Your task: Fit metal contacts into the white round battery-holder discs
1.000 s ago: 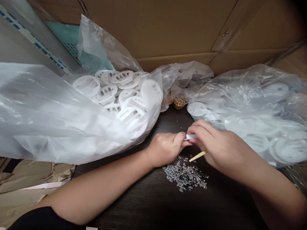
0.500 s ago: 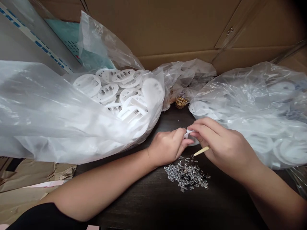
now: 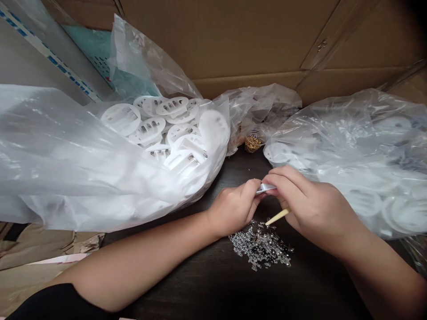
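Grip: L hand (image 3: 233, 210), R hand (image 3: 316, 209) pinching white pc (image 3: 266, 189).

White discs (image 3: 122, 119), clear beads (image 3: 260, 246), gold clump (image 3: 252, 144), dark tabletop (image 3: 233, 289).

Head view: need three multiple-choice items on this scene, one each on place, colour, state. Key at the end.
1. Where is the pile of small clear pieces?
A) inside a plastic bag
B) on the dark table
C) on the brown paper

2. What colour is the small clump past the hands?
A) gold
B) blue
C) white

3. What state is the small white piece in?
A) lying on the table
B) inside a plastic bag
C) pinched between the left hand and the right hand

Key:
1. B, the pile lies directly on the dark tabletop.
2. A, the clump shows a gold shine.
3. C, fingers of both hands meet on it above the table.
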